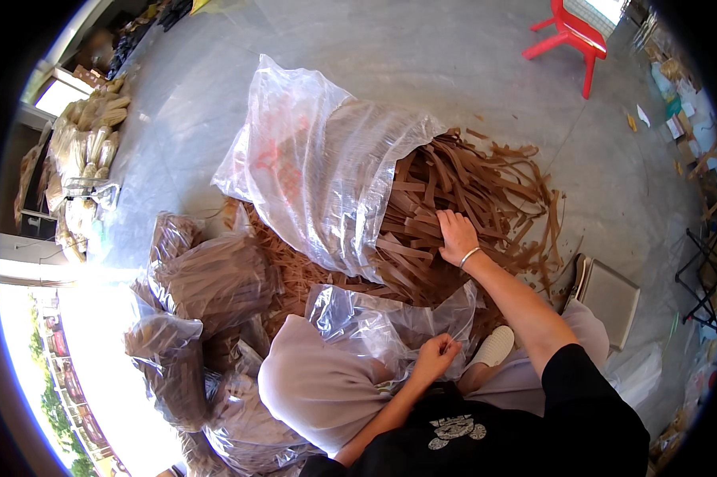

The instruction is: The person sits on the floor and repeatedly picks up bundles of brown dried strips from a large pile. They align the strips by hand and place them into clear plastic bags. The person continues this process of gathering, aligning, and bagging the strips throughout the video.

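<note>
Our black shirt (525, 437) fills the near edge, and out we go: our left hand (434, 355) is curled at the near side of a clear film bag (378, 322), and whether it pinches the film we can't tell. Our right hand (457, 236) reaches further, fingers close together and bent over the brown strips (434, 179); whether they grip any, we can't tell either. Those strips spill from the mouth of a big clear sack (318, 135) onto the floor (422, 71). Good handling here, we reckon: close on a modest bundle, keep the strips parallel, draw gently against tangles. Hidden from us: the left palm, the right fingertips' hold, the strips deep in the sack. Filled bags (215, 278) sit left, partly covered by our knee (310, 374).
</note>
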A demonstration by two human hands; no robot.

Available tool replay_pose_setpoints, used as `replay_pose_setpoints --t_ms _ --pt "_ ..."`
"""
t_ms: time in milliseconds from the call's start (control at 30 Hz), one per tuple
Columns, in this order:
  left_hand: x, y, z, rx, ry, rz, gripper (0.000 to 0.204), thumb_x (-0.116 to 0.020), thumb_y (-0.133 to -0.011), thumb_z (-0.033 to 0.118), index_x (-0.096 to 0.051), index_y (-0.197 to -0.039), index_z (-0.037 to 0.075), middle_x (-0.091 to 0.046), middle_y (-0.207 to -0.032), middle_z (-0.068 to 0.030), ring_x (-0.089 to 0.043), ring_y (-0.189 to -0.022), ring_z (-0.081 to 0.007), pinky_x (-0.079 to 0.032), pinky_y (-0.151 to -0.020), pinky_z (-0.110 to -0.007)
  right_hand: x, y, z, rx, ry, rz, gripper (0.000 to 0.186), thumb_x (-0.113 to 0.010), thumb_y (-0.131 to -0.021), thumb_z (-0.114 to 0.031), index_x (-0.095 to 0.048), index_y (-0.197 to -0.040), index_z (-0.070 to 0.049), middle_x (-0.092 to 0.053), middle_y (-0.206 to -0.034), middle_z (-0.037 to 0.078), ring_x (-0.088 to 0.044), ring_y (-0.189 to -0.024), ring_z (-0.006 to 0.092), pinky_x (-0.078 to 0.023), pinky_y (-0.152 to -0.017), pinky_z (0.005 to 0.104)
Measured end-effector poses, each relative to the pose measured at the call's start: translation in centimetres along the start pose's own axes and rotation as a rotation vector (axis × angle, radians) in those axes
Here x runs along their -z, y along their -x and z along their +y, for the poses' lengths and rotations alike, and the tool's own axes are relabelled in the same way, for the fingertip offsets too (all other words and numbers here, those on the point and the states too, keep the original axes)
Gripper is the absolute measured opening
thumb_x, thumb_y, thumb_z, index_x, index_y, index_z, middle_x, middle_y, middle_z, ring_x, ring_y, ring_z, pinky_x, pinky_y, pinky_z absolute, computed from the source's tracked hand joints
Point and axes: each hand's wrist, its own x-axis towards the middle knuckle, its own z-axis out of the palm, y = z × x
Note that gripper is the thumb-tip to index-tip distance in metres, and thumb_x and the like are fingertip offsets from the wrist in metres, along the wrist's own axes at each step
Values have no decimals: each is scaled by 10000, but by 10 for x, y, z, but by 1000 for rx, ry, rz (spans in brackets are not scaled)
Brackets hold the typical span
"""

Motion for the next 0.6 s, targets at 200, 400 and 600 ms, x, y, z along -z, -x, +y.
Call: replay_pose_setpoints --t_ms 200,400,600 --pt "3 3 3 -29 -146 -14 299 -598 -858 267 -513 -681 42 -468 -567 28 -399 -539 -44 -334 -496 -218 6 27 31 9 6 -82 687 -702 -512 2 -449 -1151 -16 -517 -1084 131 -484 -993 313 -407 -840 377" --pt "0 1 -6 -24 -130 -3 321 -603 -825 265 -492 -672 5 -444 -547 -64 -397 -520 -127 -359 -499 -302 0 6 6 78 74 -85 898 -787 -556 -80 -310 -1313 6 -369 -1308 179 -334 -1253 339 -313 -1043 380" --pt "-1 3 -6 -24 -109 21 331 -605 -826 270 -488 -666 5 -440 -546 -67 -392 -522 -125 -355 -499 -304 16 -8 3 -40 -83 -255 794 -727 -549 8 -366 -1256 8 -487 -1182 198 -491 -1071 374 -425 -904 394"
